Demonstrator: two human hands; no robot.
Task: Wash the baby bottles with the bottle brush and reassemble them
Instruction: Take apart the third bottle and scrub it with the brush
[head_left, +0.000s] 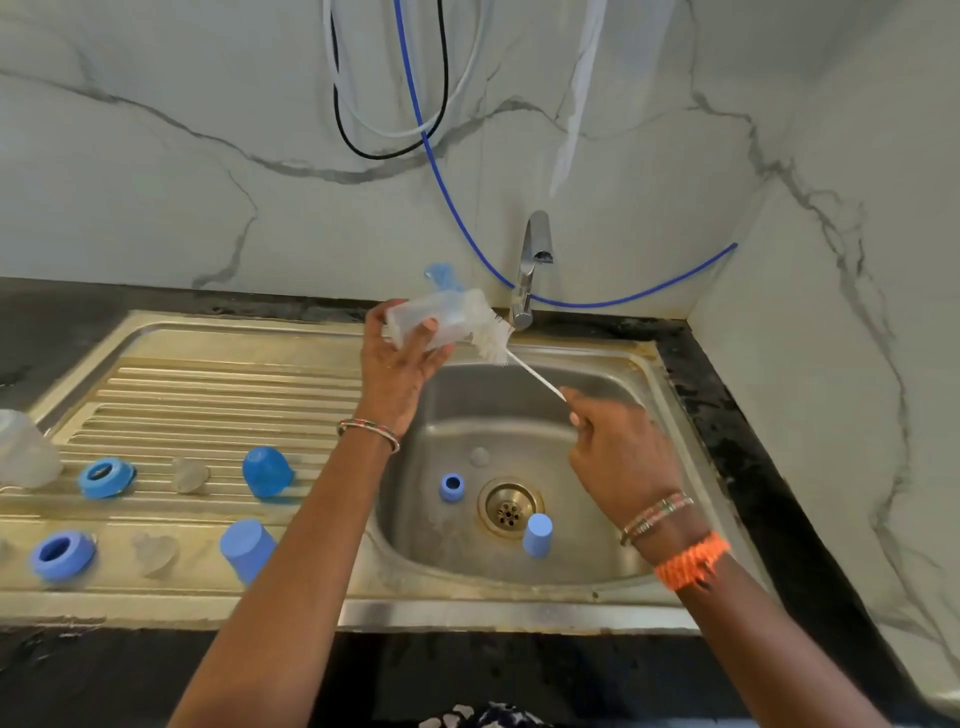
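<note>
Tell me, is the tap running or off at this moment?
Off, as far as the picture shows: no stream of water falls from the tap into the sink, and the basin holds no pooled water.

Clear bottle (431, 325) blurred by motion; its far end is covered by the fingers of the left hand (397, 364). Bristle head of the bottle brush (493, 338) smeared, its depth inside the bottle's mouth indeterminable; the handle's end is hidden within the right hand (618, 457). Blue object (444, 275) behind the bottle too blurred to identify. Translucent container (23, 452) cut off by the left edge. Two clear teats (189, 474) on the drainboard faint, outlines indistinct.
</note>
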